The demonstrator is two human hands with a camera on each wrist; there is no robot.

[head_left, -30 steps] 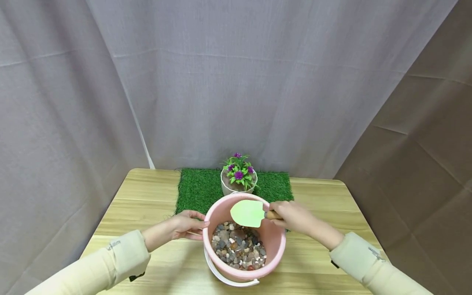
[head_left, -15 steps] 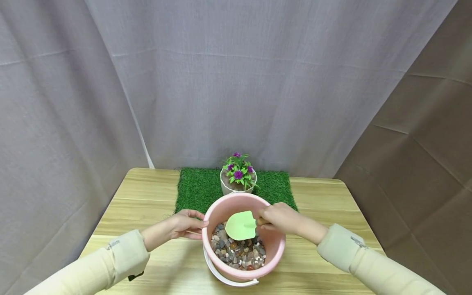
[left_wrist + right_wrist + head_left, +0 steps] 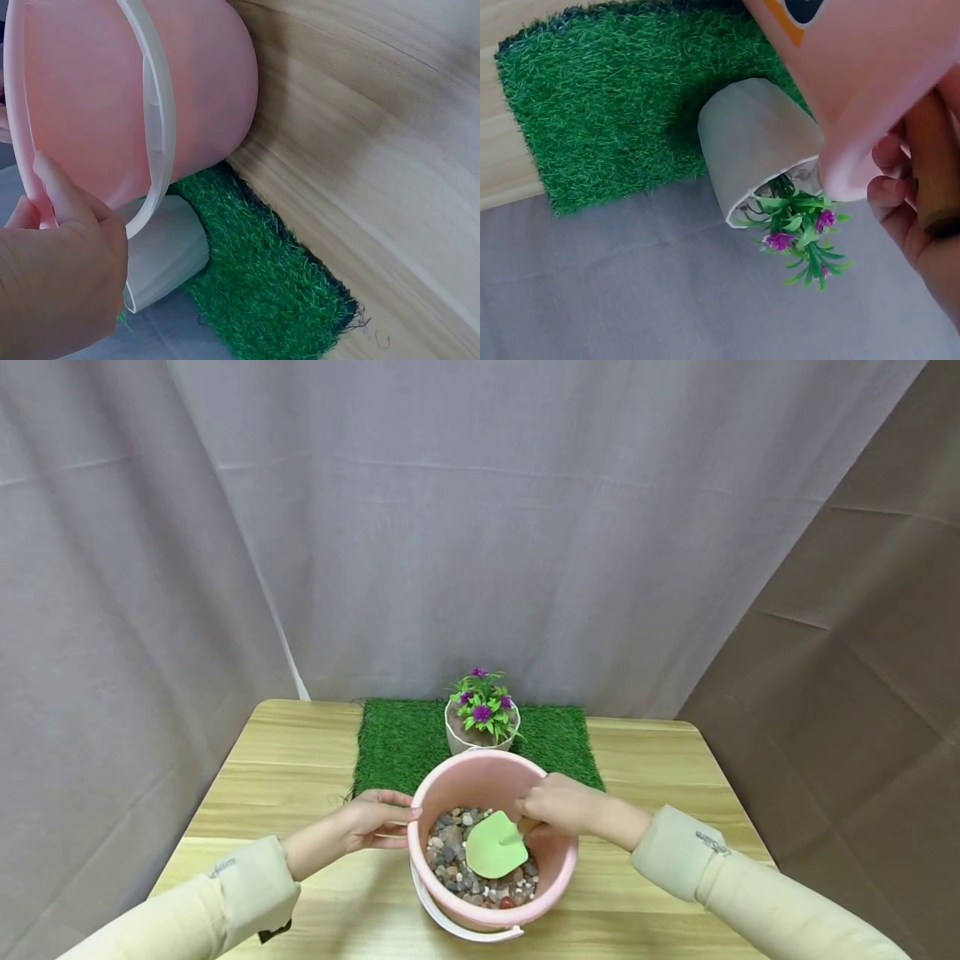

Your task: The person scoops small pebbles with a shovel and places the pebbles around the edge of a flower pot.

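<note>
The left hand (image 3: pixel 375 821) pinches a pink bucket (image 3: pixel 486 777) on the tabletop (image 3: pixel 637 927) by its rim while the right hand (image 3: pixel 562 803) grips a green trowel (image 3: pixel 495 847) inside, apparently scooping, which next calls for pushing under the stones (image 3: pixel 450 852).

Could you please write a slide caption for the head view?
The left hand grips a bucket of pebbles while the right hand holds a trowel inside it.
</note>
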